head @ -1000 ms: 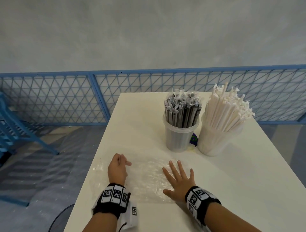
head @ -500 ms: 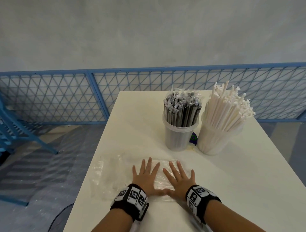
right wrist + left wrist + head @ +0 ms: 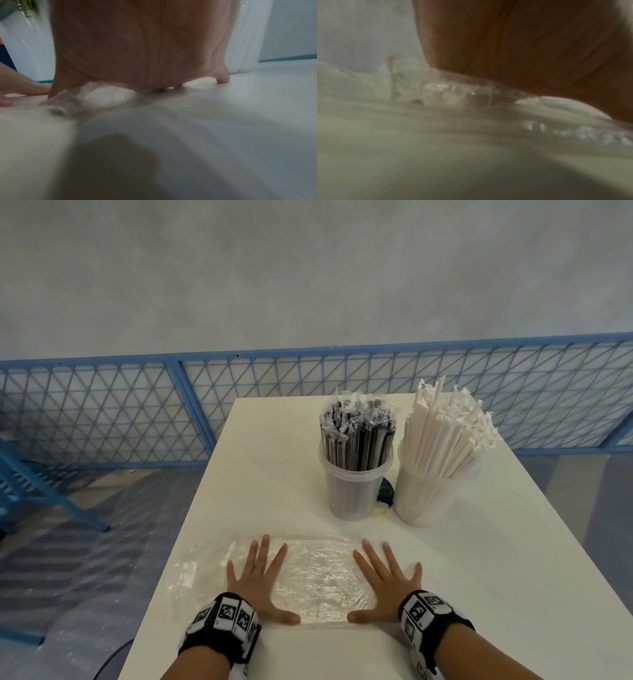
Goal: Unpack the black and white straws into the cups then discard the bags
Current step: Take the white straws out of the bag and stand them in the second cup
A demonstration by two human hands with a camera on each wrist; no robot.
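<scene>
Clear plastic bags [image 3: 318,577] lie flat and crinkled on the white table [image 3: 479,594] near its front left. My left hand [image 3: 257,580] presses flat on the bags' left part, fingers spread and straight. My right hand [image 3: 387,583] presses flat on their right edge, fingers spread too. Behind them stand two clear cups: one full of black wrapped straws [image 3: 356,436], one full of white straws [image 3: 445,436]. In the left wrist view my palm [image 3: 522,47] lies on crumpled film [image 3: 462,94]. The right wrist view shows my palm [image 3: 137,47] on the film [image 3: 102,94].
A small purple and green object [image 3: 386,491] sits between the two cups. The table's left edge is close to the bags, with a drop to the grey floor [image 3: 85,559]. A blue mesh fence [image 3: 102,405] runs behind the table.
My left hand went from a loose fist at the bags' left end to flat beside the right hand, and both hands have now slid apart across the bags.
</scene>
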